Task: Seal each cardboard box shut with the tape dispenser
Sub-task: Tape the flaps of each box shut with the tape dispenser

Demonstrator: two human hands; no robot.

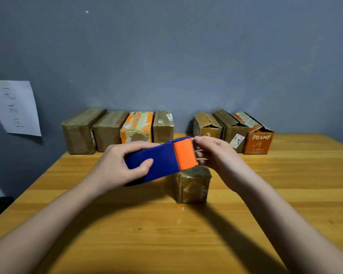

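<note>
My left hand (pixel 117 167) grips the blue body of the tape dispenser (pixel 156 161), held in the air above the table. Its orange cutter end (pixel 185 154) points right. My right hand (pixel 216 155) pinches the free end of the tape (pixel 199 155) at the cutter's teeth. Just below the dispenser's orange end a small cardboard box (pixel 192 184), shiny with tape, stands on the wooden table (pixel 166 234); its top is partly hidden by the dispenser and my right hand.
Along the back wall stand two groups of cardboard boxes: several taped ones on the left (pixel 111 131) and three on the right (pixel 232 129) with loose flaps, one an orange PRAMY box (pixel 258 143). A paper sheet (pixel 14 107) hangs on the left wall.
</note>
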